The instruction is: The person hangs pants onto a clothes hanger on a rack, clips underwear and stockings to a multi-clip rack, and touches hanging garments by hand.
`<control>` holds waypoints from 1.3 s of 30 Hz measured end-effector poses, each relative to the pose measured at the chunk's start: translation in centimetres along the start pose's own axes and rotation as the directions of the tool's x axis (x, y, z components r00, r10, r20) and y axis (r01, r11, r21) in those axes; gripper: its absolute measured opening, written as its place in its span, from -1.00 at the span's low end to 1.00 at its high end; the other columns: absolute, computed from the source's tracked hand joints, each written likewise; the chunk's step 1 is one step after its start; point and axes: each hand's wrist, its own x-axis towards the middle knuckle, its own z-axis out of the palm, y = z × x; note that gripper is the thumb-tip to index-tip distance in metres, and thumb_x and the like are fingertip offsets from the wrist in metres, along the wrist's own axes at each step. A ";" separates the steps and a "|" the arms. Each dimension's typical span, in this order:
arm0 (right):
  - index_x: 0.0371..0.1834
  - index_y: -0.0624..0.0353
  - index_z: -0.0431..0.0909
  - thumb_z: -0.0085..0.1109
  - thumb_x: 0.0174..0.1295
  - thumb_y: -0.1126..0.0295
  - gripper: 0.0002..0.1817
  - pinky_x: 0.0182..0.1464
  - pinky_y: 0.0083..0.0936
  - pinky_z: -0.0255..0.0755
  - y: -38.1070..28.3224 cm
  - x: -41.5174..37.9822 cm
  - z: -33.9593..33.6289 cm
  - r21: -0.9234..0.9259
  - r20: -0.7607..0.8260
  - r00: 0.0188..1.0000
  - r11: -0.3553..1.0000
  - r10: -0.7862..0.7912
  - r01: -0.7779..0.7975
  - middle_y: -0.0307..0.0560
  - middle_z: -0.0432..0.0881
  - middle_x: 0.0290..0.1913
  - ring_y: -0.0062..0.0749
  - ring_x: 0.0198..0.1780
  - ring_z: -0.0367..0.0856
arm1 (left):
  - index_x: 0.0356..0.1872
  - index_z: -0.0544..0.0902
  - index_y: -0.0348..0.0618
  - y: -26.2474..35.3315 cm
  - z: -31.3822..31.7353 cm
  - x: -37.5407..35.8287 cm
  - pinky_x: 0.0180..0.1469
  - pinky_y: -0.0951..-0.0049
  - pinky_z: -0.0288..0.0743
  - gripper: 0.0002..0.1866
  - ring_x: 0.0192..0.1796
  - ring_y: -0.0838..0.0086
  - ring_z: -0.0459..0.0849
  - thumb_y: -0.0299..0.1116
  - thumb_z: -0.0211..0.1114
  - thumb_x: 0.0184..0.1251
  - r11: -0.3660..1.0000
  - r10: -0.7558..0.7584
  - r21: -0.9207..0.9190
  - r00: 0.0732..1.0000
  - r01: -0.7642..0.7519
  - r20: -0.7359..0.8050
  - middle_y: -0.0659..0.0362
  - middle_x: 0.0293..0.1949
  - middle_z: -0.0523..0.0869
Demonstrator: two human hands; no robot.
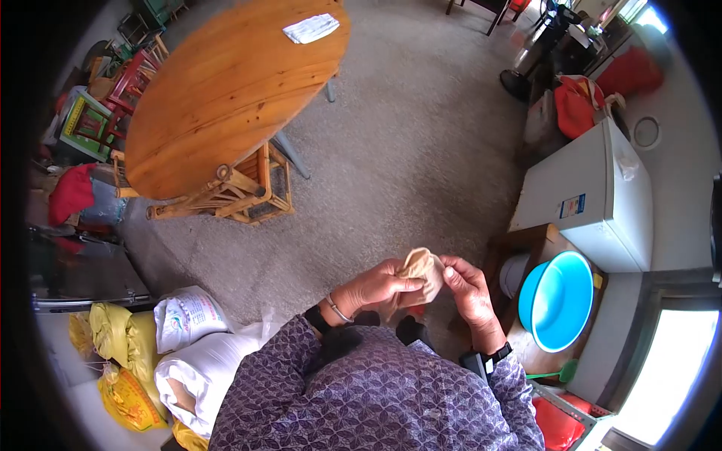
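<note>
A crumpled beige cloth (423, 272) is held up in front of the body, between the two hands. My left hand (380, 284) pinches its left side, with the thumb lying across the fabric. On the other side, my right hand (468, 289) grips the cloth's right edge between thumb and fingers. Part of the fabric hangs below the hands, where the fingers partly hide it. Bands are on both wrists, and patterned purple sleeves cover the arms.
A round wooden table (241, 90) holds a folded white cloth (310, 28). Beside it stands a bamboo chair (259, 188). White sacks (199, 361) lie at lower left. On the right are a blue basin (556, 301) and a white fridge (564, 188).
</note>
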 end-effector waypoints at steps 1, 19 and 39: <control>-0.09 0.26 0.57 0.15 0.28 0.27 -0.71 -0.08 -0.60 0.39 0.0 0.0 0.7 0.041 -0.032 0.999 0.999 0.006 -0.005 -0.24 0.63 -0.23 -0.60 -0.19 0.52 | -0.01 0.56 -0.26 -0.1 -0.2 0.0 0.08 0.50 0.41 -0.73 -0.02 0.55 0.57 -0.39 0.16 0.32 1.000 -0.001 -0.016 1.000 0.002 0.026 0.21 -0.11 0.64; -0.26 0.26 0.57 0.13 0.28 0.46 -0.90 -0.32 -0.68 0.36 1.7 1.0 0.1 0.096 -0.088 0.995 0.994 0.056 -0.048 -0.33 0.58 -0.40 -0.72 -0.36 0.45 | 0.17 0.39 -0.36 -2.1 -1.5 -0.8 0.14 0.46 0.35 -0.55 0.09 0.52 0.49 -0.25 0.09 0.39 0.998 -0.011 0.051 0.946 0.029 -0.325 0.16 0.03 0.54; -0.03 0.32 0.56 0.00 0.33 0.45 -0.76 -0.09 -0.58 0.45 0.0 0.7 -4.5 -0.014 0.103 0.995 1.000 -0.001 0.002 -0.18 0.63 -0.20 -0.57 -0.19 0.54 | 0.00 0.57 -0.15 -2.5 4.9 3.0 -0.18 0.42 0.52 -0.74 -0.18 0.48 0.69 -0.30 0.11 0.37 0.700 0.346 0.713 0.854 0.041 -0.388 0.10 -0.24 0.72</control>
